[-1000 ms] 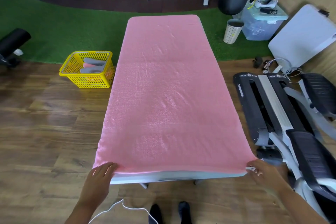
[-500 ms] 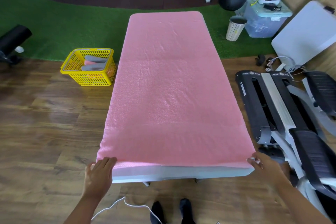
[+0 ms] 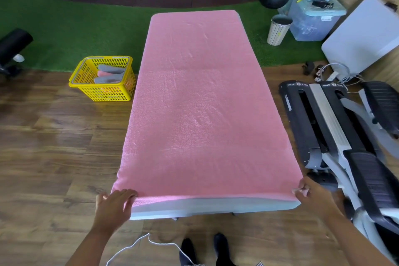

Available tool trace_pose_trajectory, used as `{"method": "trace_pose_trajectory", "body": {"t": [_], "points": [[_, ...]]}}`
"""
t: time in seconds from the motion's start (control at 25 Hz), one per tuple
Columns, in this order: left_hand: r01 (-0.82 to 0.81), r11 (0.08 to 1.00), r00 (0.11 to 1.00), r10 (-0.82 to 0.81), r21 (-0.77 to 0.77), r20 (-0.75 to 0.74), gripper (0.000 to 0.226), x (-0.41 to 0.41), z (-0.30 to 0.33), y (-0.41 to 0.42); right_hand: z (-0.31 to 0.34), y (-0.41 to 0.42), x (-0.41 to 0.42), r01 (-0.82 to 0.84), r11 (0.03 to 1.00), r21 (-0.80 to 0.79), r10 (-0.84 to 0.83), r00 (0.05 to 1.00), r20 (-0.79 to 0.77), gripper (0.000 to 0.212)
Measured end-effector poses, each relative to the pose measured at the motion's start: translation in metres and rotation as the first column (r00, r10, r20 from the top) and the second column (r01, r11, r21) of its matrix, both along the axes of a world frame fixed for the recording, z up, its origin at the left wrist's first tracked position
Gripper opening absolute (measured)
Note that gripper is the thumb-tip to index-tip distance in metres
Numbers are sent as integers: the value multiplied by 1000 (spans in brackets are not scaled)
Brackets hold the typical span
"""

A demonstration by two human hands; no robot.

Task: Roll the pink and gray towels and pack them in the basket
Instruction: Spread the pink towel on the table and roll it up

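A large pink towel [image 3: 200,101] lies spread flat over the whole white table [image 3: 216,206], reaching its far end. My left hand [image 3: 113,205] grips the towel's near left corner, fingers curled over the edge. My right hand [image 3: 311,195] pinches the near right corner. On the floor to the left stands a yellow basket [image 3: 86,77] holding rolled gray towels [image 3: 111,68] and a rolled pink towel [image 3: 103,73] between them.
A black and white exercise machine [image 3: 336,131] stands close along the table's right side. A white cable [image 3: 138,244] trails on the wooden floor by my feet. A bin [image 3: 278,30], a plastic box [image 3: 313,19] and gym benches sit beyond on green turf.
Both hands have stayed at the near corners while the towel's near edge was drawn back up onto the tabletop, exposing the table's white front side. The view shifted slightly.
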State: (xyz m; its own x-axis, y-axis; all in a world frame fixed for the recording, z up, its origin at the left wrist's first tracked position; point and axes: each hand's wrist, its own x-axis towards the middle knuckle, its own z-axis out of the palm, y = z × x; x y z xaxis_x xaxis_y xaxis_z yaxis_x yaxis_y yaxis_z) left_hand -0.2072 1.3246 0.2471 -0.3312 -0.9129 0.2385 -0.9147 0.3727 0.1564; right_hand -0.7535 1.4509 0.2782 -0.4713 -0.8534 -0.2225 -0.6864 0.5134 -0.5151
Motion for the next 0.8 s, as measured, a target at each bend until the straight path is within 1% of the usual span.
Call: {"method": "trace_pose_trajectory", "body": {"t": [0.08,0.16,0.24,0.28,0.32,0.36,0.4,0.48,0.52,0.6,0.64,0.72,0.8], "points": [[3,1000,1000,-3,-12,-2,24,-2,1,2,-2,0,4,-16,999,-52,14,999,-34,19],[-19,999,999,18,-42,-27,22,-8,0,5,-6,3,6,-44,996,-77,38,997,-72,12],[19,996,1000,-20,-89,-17,19,-10,-6,9,-13,9,5,-104,992,-77,93,986,-138,17],[50,994,999,-50,-102,-5,22,-10,-10,11,-17,14,5,-129,988,-85,114,979,-166,20],[70,992,997,-71,-108,-10,25,-8,-14,14,-19,18,5,-148,984,-98,127,974,-189,19],[70,992,997,-73,-109,-27,27,-6,-18,17,-21,23,6,-162,980,-114,136,970,-202,15],[59,992,997,-65,-107,-46,27,-4,-20,19,-22,28,6,-170,979,-116,143,968,-207,16],[47,993,996,-55,-106,-71,28,-2,-24,22,-24,33,3,-178,979,-99,154,965,-213,34],[56,992,995,-64,-113,-71,30,0,-25,23,-25,34,1,-178,980,-92,153,962,-227,39],[82,988,996,-86,-135,-23,33,4,-24,24,-28,34,-4,-177,981,-73,154,955,-255,40],[81,985,997,-77,-150,30,34,5,-23,24,-29,33,-6,-182,981,-63,159,950,-270,39],[45,984,992,-25,-170,120,37,4,-18,24,-31,32,-9,-199,979,-49,178,945,-274,39],[1,985,990,23,-171,139,41,0,-13,24,-31,32,-7,-200,978,-58,177,946,-273,40]]}}
